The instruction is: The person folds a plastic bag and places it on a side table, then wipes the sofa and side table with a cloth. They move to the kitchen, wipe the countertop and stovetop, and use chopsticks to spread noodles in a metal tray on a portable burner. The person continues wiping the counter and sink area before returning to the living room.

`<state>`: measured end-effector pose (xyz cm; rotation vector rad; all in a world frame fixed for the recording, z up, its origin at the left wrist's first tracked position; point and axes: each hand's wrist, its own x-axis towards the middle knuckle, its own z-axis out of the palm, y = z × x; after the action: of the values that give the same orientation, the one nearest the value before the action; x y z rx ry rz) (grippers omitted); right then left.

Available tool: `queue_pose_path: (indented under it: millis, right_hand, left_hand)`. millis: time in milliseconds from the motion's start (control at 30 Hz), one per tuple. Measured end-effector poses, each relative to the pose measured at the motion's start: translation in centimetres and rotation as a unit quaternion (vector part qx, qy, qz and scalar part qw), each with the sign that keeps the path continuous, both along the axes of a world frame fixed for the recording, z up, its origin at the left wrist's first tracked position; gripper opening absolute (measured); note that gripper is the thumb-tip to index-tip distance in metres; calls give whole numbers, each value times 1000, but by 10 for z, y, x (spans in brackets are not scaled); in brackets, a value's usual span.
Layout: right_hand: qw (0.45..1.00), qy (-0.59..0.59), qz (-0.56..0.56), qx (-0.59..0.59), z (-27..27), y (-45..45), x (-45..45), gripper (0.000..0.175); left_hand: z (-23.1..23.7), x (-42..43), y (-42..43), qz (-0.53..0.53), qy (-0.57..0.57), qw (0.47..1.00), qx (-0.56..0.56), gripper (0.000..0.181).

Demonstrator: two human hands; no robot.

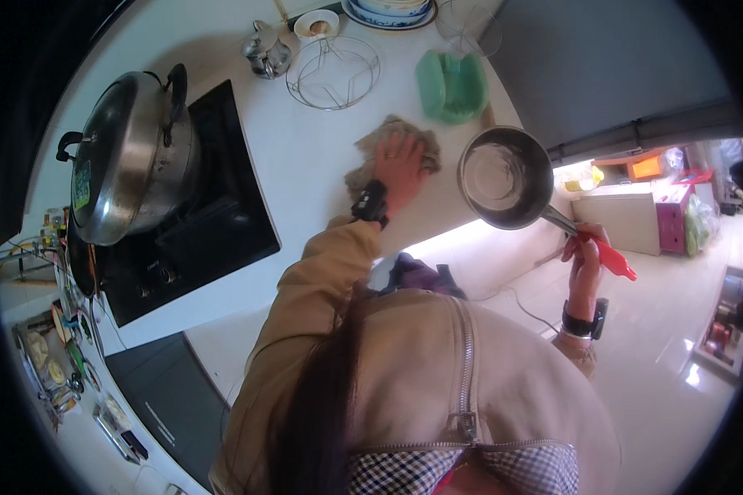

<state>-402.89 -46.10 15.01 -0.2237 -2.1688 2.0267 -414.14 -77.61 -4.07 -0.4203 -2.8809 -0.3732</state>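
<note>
My left hand (401,170) lies over a crumpled brown cloth (362,176) on the white countertop (309,161), holding it down under the palm and fingers. Cloth shows on both sides of that hand and past the fingertips. My right hand (583,257) grips the red handle (613,258) of a metal saucepan (506,176). The pan is off to the right, around the counter's edge, with its open top towards me. A pale patch shows on its inside bottom; whether it is residue or reflected light cannot be told.
A large lidded steel pot (142,154) stands on the black cooktop (223,210) at left. Farther back are a metal teapot (266,52), a wire rack (333,73), a green plastic container (452,86) and stacked bowls (390,12). A dark grey panel (607,68) rises at upper right.
</note>
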Motion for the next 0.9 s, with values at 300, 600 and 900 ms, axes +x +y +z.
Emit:
queue_pose_path:
  millis: [300, 600, 900]
  right_hand:
    - [999, -27, 20, -22, -15, 3, -34, 23]
    - [982, -68, 164, -60, -75, -84, -71, 21]
    - [963, -99, 211, -137, -94, -165, -98, 27]
  left_hand:
    - [11, 63, 48, -197, 6, 976, 93, 49]
    - [13, 167, -97, 159, -12, 986, 44, 48]
    - [41, 219, -180, 375, 140, 906, 140, 25]
